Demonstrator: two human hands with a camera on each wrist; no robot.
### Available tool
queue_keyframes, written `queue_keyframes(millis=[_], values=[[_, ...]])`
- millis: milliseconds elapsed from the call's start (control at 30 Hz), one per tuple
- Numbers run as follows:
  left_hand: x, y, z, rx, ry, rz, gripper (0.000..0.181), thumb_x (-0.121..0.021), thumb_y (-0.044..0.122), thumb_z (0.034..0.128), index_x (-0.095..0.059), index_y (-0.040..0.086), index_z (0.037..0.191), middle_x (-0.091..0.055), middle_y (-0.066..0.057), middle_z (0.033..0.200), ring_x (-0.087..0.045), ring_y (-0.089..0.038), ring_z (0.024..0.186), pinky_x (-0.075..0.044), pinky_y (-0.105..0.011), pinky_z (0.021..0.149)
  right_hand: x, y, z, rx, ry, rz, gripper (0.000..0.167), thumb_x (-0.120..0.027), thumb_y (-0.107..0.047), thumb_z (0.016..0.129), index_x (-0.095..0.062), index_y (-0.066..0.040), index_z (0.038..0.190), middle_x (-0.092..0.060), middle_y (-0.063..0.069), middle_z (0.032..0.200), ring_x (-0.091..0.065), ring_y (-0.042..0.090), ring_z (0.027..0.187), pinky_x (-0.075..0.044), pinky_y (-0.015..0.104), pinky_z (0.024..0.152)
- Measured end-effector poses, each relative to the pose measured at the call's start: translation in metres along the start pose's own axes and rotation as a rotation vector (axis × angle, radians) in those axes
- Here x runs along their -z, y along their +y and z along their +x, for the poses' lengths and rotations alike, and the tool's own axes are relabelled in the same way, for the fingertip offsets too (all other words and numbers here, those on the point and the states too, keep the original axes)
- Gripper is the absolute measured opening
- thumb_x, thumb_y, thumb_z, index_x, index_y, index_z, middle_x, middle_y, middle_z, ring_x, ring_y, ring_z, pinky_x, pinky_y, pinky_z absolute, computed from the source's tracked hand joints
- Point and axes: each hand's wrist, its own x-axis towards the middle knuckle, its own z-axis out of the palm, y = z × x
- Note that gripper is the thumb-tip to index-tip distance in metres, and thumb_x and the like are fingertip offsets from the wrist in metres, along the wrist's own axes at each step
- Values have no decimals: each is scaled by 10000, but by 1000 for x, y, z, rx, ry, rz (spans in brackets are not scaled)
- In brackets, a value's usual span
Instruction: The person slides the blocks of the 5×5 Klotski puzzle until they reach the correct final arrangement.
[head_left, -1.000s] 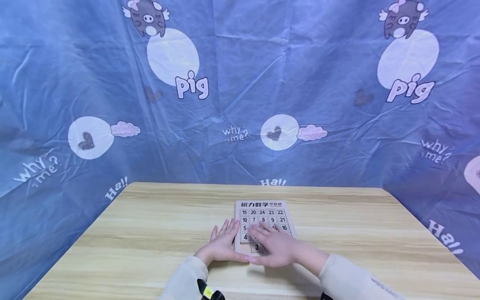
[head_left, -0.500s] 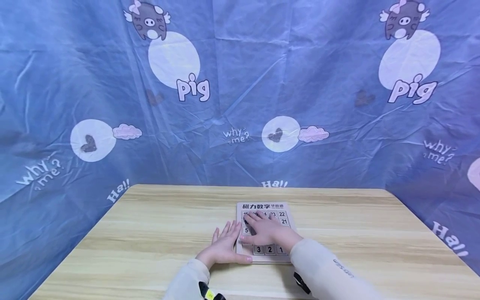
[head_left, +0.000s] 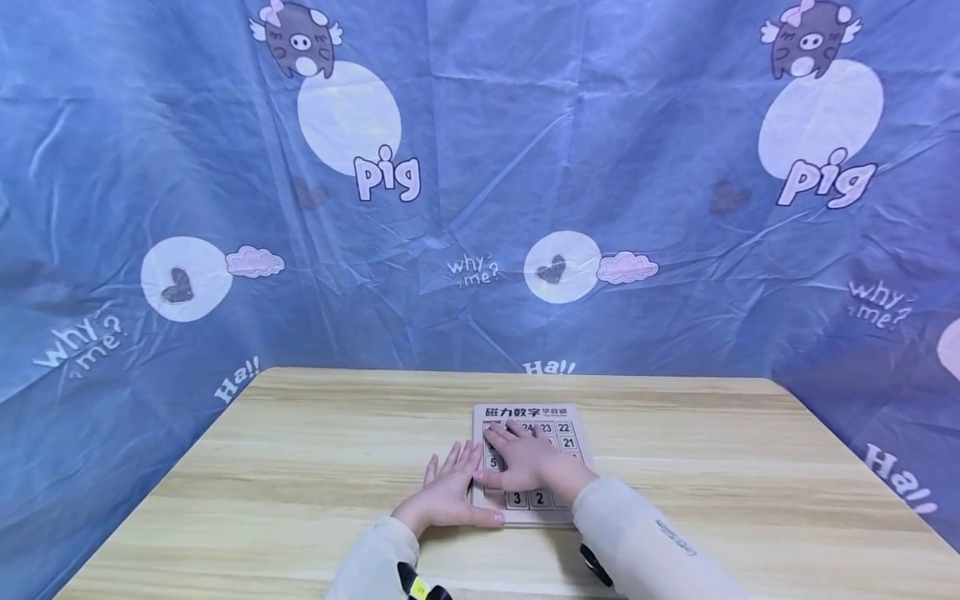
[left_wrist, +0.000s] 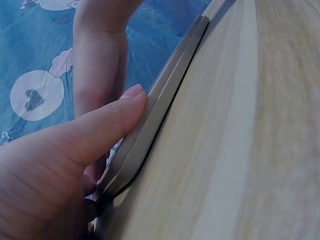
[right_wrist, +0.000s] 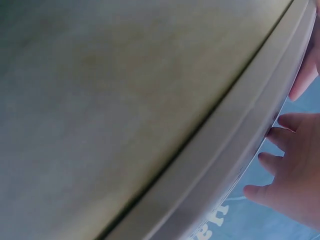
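Observation:
A pale number sliding puzzle [head_left: 491,502] lies flat in the middle of the table. Rows of numbered tiles fill its frame, and a vacant slot shows at its near-left corner. My left hand [head_left: 444,497] braces that corner, fingers straight along the left side. Its thumb [left_wrist: 117,120] presses the near edge in the left wrist view. Across the upper-left tiles rests my right hand [head_left: 517,458], fingers spread and thumb reaching toward the left side. Several tiles beneath it are hidden. In the right wrist view, my right hand [right_wrist: 295,170] shows beside the puzzle's edge [right_wrist: 225,135].
The wood-grain table [head_left: 315,450] extends around the puzzle on all sides. A blue printed curtain [head_left: 480,150] hangs behind it and along both sides. Bands with dark fittings sit at both sleeves [head_left: 645,542].
My right hand has moved up and left over the tiles from the lower rows, then shifted slightly further left. My left hand stays at the corner.

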Motion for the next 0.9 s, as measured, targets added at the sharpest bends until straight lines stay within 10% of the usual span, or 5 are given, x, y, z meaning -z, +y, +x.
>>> queue_keyframes(millis=[900], values=[[0,0,1,-16,25,-3,1092,-658,578,594,-155,-16,1360,-103,-187,1402,-17,-320,1272,69,-529,957,2,3,-40,134,8,50,773,-331,-638,795,-293,-102,1350,-255,96,1380,-165,329,1250,-113,567,949]])
